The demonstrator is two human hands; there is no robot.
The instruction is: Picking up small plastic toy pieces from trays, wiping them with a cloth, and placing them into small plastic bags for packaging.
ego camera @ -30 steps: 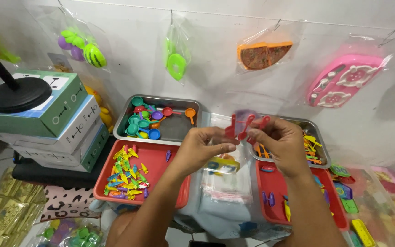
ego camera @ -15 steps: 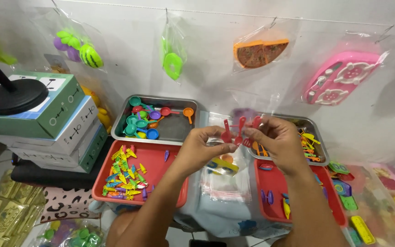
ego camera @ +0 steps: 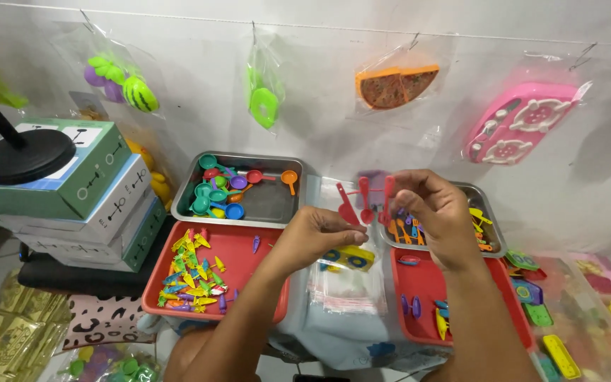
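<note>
Head view cuts off both forearms at the lower edge. Left hand (ego camera: 319, 237) curls, fingertips pinched on something hidden. Right hand (ego camera: 429, 212) pinches three red toy utensils (ego camera: 365, 201), long axes upright, bowls down, above a stack of clear bags (ego camera: 348, 290); behind, a steel tray (ego camera: 277, 205).

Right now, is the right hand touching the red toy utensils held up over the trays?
Touching. The head view shows the right hand with its fingertips pinched around the handles of the red toy utensils, lifted above the red tray; no gap shows between them.
</note>
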